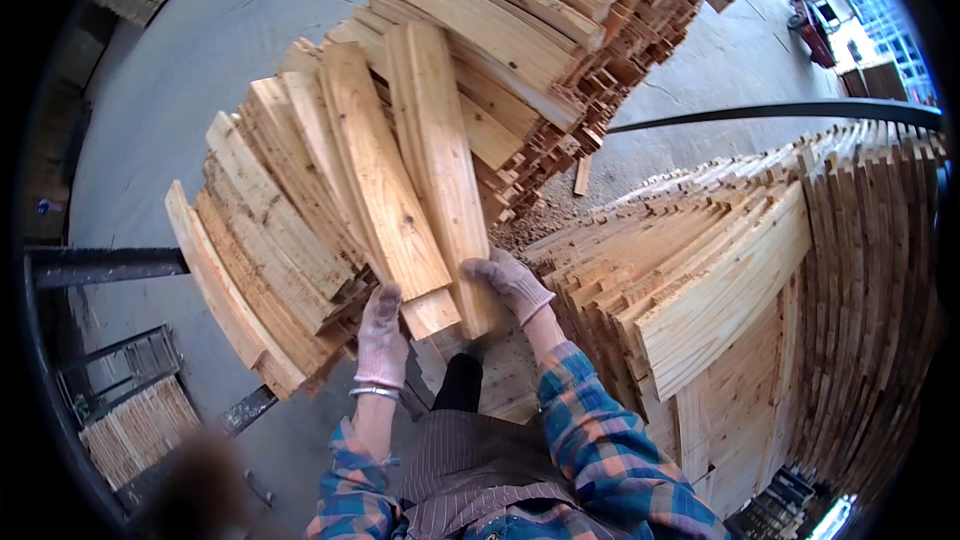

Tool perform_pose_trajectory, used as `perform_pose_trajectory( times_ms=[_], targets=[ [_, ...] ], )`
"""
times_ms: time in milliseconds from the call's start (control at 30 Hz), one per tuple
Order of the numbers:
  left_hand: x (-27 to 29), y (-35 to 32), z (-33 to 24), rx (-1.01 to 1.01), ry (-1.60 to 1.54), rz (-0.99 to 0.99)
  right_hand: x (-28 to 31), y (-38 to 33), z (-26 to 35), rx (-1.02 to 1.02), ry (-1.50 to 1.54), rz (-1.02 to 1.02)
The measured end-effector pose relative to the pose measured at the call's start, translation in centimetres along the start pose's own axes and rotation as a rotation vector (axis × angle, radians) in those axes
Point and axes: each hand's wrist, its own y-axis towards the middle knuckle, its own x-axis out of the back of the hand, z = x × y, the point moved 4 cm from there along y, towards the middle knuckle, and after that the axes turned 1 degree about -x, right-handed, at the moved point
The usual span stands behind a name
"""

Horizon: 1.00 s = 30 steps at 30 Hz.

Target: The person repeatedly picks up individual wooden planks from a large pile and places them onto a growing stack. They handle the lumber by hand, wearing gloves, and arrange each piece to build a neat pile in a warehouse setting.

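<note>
My right hand point(508, 283), in a pale knitted work glove, is closed on the right edge of a long wooden board point(440, 160), near its close end. My left hand point(382, 335), gloved the same way with a bracelet at the wrist, is closed at the left edge of another wooden board point(385, 170). Its fingers are partly hidden. Beneath that board's near end, a shorter board end point(431, 313) sticks out. Both boards lie side by side, slightly fanned, on top of a pile of loose boards point(275, 200).
A larger timber heap point(520, 20) rises beyond. At the right stands a tall stack of boards point(720, 300), several layers high. Dark metal bars point(110, 265) run at the left, and another metal bar point(770, 112) at the right. A red vehicle point(815, 30) stands far off.
</note>
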Motion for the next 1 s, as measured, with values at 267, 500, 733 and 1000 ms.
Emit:
perform_pose_trajectory(
  times_ms=[267, 500, 733, 1000],
  targets=[
    [4.0, -8.5, -0.2, 0.173, -0.849, 0.204, -0.3, -8.9, -3.7, 0.0, -0.148, 0.22],
    [2.7, -3.9, -0.4, 0.121, -0.693, 0.351, -4.6, -10.4, 1.4, 0.043, 0.03, 0.201],
    [0.1, -7.9, -1.5, 0.164, -0.759, 0.371, -4.9, -13.4, 0.0, 0.251, 0.098, 0.144],
    [-3.6, -13.5, -3.0, 0.259, -0.93, 0.354, -0.3, -17.1, -0.5, 0.385, -0.322, -0.028]
  ],
)
